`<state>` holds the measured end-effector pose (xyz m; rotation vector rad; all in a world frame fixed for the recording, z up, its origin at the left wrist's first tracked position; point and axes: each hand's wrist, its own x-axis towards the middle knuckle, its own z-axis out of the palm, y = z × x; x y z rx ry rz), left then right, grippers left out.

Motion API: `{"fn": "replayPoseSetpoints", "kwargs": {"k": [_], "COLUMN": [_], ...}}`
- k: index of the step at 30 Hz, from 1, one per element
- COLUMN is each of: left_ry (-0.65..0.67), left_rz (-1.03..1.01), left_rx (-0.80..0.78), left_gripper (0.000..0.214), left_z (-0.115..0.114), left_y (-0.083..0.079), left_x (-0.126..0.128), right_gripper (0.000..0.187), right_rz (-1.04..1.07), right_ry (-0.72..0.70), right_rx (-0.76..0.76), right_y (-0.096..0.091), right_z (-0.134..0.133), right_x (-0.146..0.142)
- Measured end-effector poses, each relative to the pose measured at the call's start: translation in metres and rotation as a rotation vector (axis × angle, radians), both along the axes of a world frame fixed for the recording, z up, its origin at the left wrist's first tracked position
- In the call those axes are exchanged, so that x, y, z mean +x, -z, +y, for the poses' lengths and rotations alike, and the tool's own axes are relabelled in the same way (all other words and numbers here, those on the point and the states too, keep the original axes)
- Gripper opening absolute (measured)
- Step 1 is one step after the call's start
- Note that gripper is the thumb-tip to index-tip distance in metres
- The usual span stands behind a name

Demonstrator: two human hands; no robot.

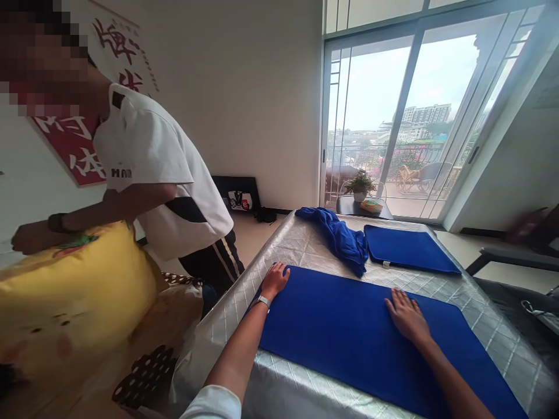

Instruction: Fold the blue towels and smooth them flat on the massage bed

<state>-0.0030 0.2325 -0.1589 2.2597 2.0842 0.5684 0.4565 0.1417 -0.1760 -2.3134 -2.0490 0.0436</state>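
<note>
A large blue towel (349, 337) lies spread flat on a table covered with a silver quilted cloth (301, 238). My left hand (274, 280) rests open on the towel's far left corner, a watch on its wrist. My right hand (407, 316) lies flat and open on the towel's middle right. Beyond them sit a crumpled blue towel (343, 238) and a neatly folded blue towel (408, 249), both out of my hands' reach.
Another person in a white shirt (148, 169) bends over a yellow cushion (70, 297) at the left. A small side table with a potted plant (360, 185) stands by the glass balcony doors (406, 116). A dark chair (515, 256) is at the right.
</note>
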Motion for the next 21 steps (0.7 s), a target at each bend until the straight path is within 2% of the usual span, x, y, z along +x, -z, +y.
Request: {"fn": "replayPoseSetpoints", "kwargs": {"k": [3, 6, 10, 12, 14, 16, 19, 21], "left_ry": [-0.004, 0.011, 0.063, 0.079, 0.121, 0.218, 0.468, 0.568], "left_rz": [0.031, 0.075, 0.146, 0.174, 0.191, 0.200, 0.191, 0.151], "left_rx": [-0.015, -0.051, -0.135, -0.152, -0.145, -0.130, -0.092, -0.096], "left_gripper": [0.047, 0.048, 0.049, 0.050, 0.053, 0.056, 0.061, 0.067], "left_z": [-0.002, -0.002, 0.007, 0.011, 0.010, 0.001, -0.023, -0.039], "left_y": [0.000, -0.004, -0.027, -0.041, -0.049, -0.047, -0.027, -0.011], "left_x": [0.002, 0.000, -0.003, 0.009, 0.039, 0.085, 0.163, 0.201], "right_gripper": [0.075, 0.079, 0.084, 0.085, 0.085, 0.085, 0.084, 0.083], "right_rz": [0.011, 0.034, 0.058, 0.070, 0.081, 0.091, 0.102, 0.104], "right_ry": [0.140, 0.216, 0.228, 0.236, 0.242, 0.244, 0.247, 0.247], "right_rx": [0.012, 0.061, 0.113, 0.120, 0.123, 0.123, 0.124, 0.133], "right_y": [0.004, 0.008, 0.013, 0.013, 0.013, 0.011, 0.008, 0.006], "right_z": [-0.012, -0.023, -0.027, -0.027, -0.026, -0.027, -0.028, -0.029], "right_x": [0.066, 0.110, 0.123, 0.120, 0.118, 0.116, 0.115, 0.114]}}
